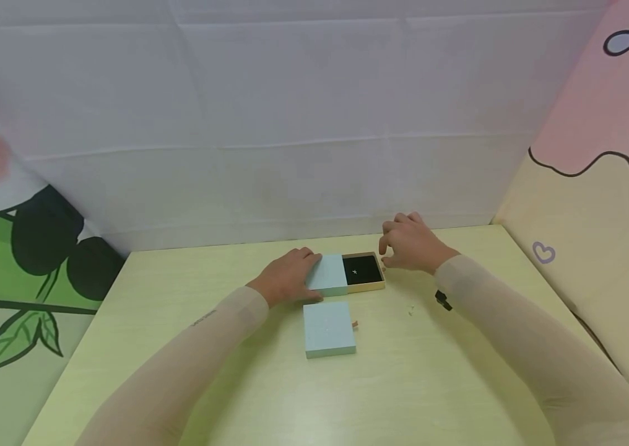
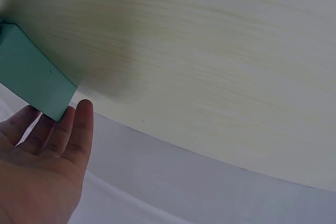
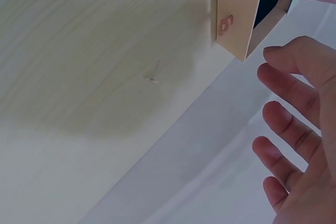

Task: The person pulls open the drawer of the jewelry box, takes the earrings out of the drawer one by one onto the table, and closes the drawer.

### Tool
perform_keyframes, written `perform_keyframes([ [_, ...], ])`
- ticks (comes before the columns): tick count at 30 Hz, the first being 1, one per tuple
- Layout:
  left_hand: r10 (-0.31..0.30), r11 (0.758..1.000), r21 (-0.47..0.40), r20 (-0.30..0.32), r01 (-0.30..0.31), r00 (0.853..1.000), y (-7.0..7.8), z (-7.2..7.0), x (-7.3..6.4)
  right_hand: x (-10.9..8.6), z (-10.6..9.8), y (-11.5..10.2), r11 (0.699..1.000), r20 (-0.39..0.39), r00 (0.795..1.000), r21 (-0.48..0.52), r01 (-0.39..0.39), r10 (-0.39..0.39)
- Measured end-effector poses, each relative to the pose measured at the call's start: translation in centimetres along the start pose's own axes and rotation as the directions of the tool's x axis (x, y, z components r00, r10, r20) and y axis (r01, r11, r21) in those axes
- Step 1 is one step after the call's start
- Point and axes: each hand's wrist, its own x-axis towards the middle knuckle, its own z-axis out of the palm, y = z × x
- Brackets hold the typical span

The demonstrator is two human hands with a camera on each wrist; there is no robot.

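Observation:
A light-blue slide-out jewelry box lies near the back of the table, its drawer pulled partway out to the right. On the drawer's black pad sits a small silvery piece. My left hand grips the blue sleeve from its left end, thumb at the near side and fingers at the far side. Just beyond the drawer's right end hovers my right hand, fingers loosely bent and apart. In the right wrist view nothing shows between its fingers, and a ribbon tab marks the drawer's end.
A second light-blue box, closed, with an orange-brown ribbon tab, lies in front of the first. Tiny jewelry pieces rest on the table to the right. A white cloth hangs behind the table's back edge.

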Motion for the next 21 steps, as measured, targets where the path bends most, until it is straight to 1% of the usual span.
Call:
perform_keyframes([
  [10, 0.008, 1.0, -0.003, -0.005, -0.008, 1.0, -0.1, 0.1, -0.1, 0.6, 0.1, -1.1, 1.0, 0.011, 1.0, 0.016, 0.015, -0.015],
  [14, 0.012, 1.0, 0.0, -0.007, -0.012, 1.0, -0.1, 0.1, -0.2, 0.9, 0.4, -1.1, 0.998, 0.02, 0.999, 0.049, 0.026, -0.027],
  [17, 0.015, 1.0, 0.005, -0.005, -0.015, 1.0, -0.1, 0.0, -0.2, 1.3, 1.0, -0.7, 0.996, 0.018, 0.999, 0.078, 0.045, -0.047],
  [18, 0.014, 1.0, 0.006, -0.003, -0.014, 1.0, -0.1, 0.0, -0.2, 2.0, 2.5, 0.5, 0.992, -0.002, 0.997, 0.1, 0.073, -0.073],
  [21, 0.011, 1.0, 0.005, -0.001, -0.011, 1.0, -0.1, 0.0, -0.2, 2.4, 2.9, 0.5, 0.991, -0.004, 0.996, 0.098, 0.094, -0.094],
])
